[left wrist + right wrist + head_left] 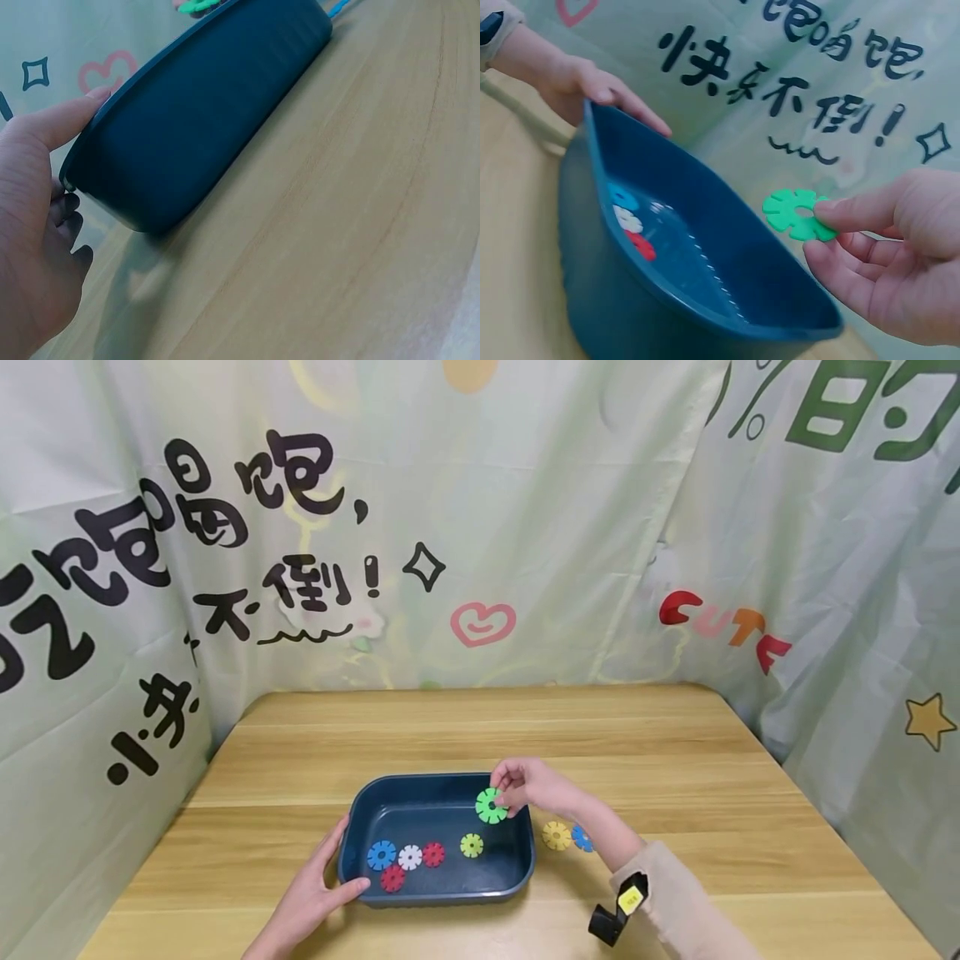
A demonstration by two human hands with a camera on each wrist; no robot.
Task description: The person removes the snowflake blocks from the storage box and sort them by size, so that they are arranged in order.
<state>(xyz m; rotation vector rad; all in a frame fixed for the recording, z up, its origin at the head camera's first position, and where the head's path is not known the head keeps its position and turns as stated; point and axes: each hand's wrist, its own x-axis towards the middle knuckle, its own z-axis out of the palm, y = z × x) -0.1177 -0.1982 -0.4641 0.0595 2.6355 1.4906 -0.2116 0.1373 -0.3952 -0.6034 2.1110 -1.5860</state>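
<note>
A dark blue basin point(450, 806) stands on the table, its outer wall filling much of the left wrist view. My left hand point(311, 889) grips its left end, thumb over the rim and fingers along the outside. Between thumb and fingertips, my right hand point(531, 787) pinches a bright green notched snowflake disc point(782, 215) above the basin's right side. On the basin floor lie a blue disc point(372, 857), a white disc point(404, 863), two red discs point(387, 884) and a yellow-green disc point(467, 850).
Right of the basin, a yellow disc point(550, 842) and a blue disc point(579, 841) lie on the wooden table point(465, 727), the blue one partly behind my right forearm. A printed curtain point(540, 527) hangs behind the table and along its sides.
</note>
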